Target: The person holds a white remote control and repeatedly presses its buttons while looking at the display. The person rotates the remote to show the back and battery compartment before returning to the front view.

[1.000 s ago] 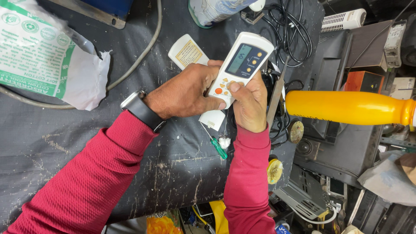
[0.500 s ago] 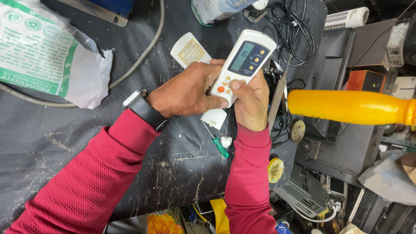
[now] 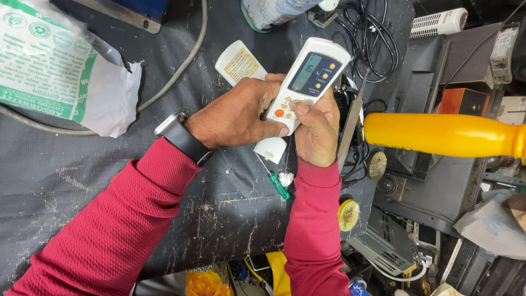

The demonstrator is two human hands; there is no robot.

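Observation:
I hold a white remote control (image 3: 310,79) with a small grey screen and orange buttons above the dark work mat (image 3: 82,175). My left hand (image 3: 238,115) grips its left side and lower end, thumb near an orange button. My right hand (image 3: 316,129) cups it from below, thumb pressed on the lower buttons. A black watch (image 3: 178,136) sits on my left wrist. Under my hands lie a small green-handled screwdriver (image 3: 276,183), a tuft of white cotton (image 3: 286,178) and a white cover piece (image 3: 269,149).
A second white remote part with a yellowish label (image 3: 239,63) lies beyond my left hand. A green-and-white plastic bag (image 3: 55,66) and a grey cable (image 3: 181,66) lie left. A yellow bottle (image 3: 444,134) sticks in from the right above black electronics; black wires (image 3: 378,38) coil behind.
Both hands and the remote have shifted slightly; my right thumb now presses on the lower buttons. Nothing else moved.

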